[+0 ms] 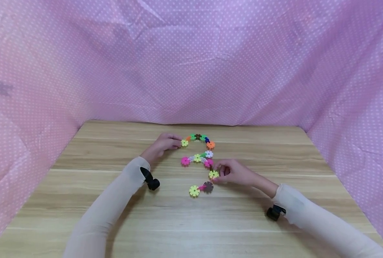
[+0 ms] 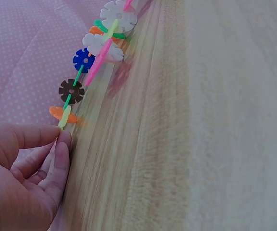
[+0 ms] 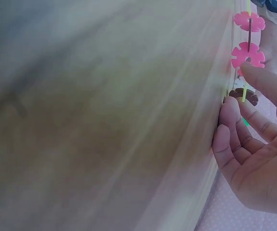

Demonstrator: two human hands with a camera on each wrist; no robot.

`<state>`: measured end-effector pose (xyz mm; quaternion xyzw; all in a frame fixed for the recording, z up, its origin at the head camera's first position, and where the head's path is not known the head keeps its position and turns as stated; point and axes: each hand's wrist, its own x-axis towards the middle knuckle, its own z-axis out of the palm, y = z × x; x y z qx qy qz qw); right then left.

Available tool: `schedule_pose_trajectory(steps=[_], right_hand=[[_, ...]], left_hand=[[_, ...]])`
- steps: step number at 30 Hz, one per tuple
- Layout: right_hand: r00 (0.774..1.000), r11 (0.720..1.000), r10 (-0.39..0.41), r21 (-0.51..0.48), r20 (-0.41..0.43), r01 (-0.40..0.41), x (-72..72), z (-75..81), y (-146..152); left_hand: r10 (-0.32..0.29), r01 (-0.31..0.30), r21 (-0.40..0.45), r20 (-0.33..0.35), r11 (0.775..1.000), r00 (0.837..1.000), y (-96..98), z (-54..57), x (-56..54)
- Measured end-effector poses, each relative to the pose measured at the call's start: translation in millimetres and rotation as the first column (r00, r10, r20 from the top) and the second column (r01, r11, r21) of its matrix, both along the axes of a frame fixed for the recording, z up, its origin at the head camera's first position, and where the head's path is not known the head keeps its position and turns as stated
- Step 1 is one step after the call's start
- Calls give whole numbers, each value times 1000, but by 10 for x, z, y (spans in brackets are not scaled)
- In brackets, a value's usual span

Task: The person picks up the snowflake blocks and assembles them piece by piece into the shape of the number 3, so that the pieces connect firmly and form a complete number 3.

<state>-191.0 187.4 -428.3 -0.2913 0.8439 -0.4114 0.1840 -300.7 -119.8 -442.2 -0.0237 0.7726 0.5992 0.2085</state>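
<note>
A chain of interlocking flower-shaped plastic discs lies on the wooden table, bent into a figure-3 shape. Its discs are yellow, pink, orange, green, blue, white and brown, slotted edge to edge. At the chain's far left end, my left hand pinches a yellow disc between thumb and forefinger. On the right side of the lower curve, my right hand holds another yellow disc with thumb and forefinger at its edge; its other fingers are curled. Below, a dark brown disc leads to a yellow end disc.
The wooden table carries the chain near its middle. Pink polka-dot cloth hangs behind the table and along both sides. Each wrist wears a small black camera, such as the left wrist camera, over a pale sleeve.
</note>
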Motion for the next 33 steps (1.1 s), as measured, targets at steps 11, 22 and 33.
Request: schedule_pose_trajectory(steps=[11, 22, 33], right_hand=[[1000, 998, -5, 65, -17, 6, -6, 31, -75], [1000, 997, -8, 71, -9, 9, -23, 31, -103], [1000, 1000, 8, 28, 24, -9, -22, 20, -67]], left_hand=[[-47, 47, -8, -14, 999, 999, -18, -16, -24], [-40, 40, 9, 13, 999, 999, -69, -43, -83], [-41, 40, 31, 27, 999, 999, -58, -26, -65]])
